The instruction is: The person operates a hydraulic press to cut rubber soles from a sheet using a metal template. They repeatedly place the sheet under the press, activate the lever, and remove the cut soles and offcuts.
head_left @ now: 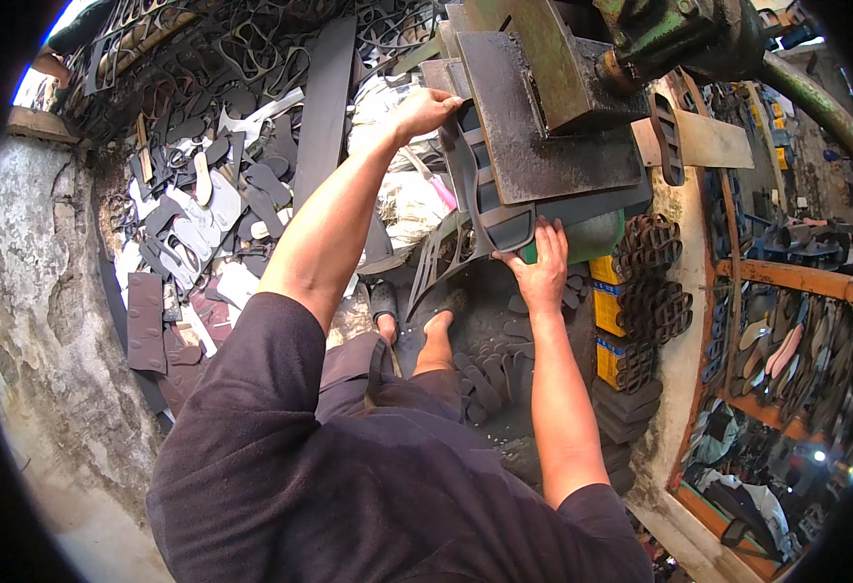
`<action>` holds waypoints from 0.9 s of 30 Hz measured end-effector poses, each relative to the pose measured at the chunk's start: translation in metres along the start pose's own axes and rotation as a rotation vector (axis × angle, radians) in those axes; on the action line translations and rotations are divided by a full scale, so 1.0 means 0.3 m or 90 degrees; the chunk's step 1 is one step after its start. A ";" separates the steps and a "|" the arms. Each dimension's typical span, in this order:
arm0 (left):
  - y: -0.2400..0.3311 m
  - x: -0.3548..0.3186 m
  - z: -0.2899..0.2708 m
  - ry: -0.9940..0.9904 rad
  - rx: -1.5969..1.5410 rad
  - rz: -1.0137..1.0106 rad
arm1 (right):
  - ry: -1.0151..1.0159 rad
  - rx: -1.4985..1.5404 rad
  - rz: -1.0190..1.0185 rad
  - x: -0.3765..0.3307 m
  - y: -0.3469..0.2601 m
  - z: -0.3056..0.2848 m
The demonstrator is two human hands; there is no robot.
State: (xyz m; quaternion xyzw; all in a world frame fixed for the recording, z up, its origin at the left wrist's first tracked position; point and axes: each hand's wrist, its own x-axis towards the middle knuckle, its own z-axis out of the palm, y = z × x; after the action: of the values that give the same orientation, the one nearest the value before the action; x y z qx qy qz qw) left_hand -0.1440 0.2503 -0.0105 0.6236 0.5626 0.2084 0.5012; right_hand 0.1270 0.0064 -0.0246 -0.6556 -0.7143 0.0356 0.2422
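Note:
My left hand (426, 112) pinches the far left corner of a dark rubber sheet (514, 226) with cut-out openings along its left side. My right hand (543, 267) grips the sheet's near edge, the thumb at the edge and the fingers on top. Above the sheet is a thick metal press plate (562, 160) with a greenish steel block on it; the plate hides much of the sheet. Thin cut strips (436, 257) hang down from the sheet's left edge. Under it shows part of a round green support (592, 236).
Left of the press lie heaped sole-shaped offcuts (198, 219) and a long dark board (324, 107). Stacked sole-shaped cutting dies and yellow boxes (609, 311) stand at right, beside a shelf (786, 277) of soles. More soles (490, 379) lie on the floor near my feet.

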 end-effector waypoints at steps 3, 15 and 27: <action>0.017 -0.011 -0.005 -0.004 -0.004 -0.011 | 0.003 0.004 -0.007 0.006 -0.002 -0.005; -0.019 -0.003 -0.007 -0.033 -0.081 -0.016 | -0.028 -0.003 0.011 0.001 -0.012 -0.007; -0.006 -0.032 -0.029 -0.049 -0.084 -0.008 | -0.031 -0.006 0.009 -0.004 -0.007 -0.003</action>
State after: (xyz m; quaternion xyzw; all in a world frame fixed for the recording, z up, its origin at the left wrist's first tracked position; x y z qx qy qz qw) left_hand -0.1546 0.2447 -0.0055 0.5930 0.5319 0.2178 0.5639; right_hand 0.1254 0.0048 -0.0233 -0.6610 -0.7154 0.0499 0.2210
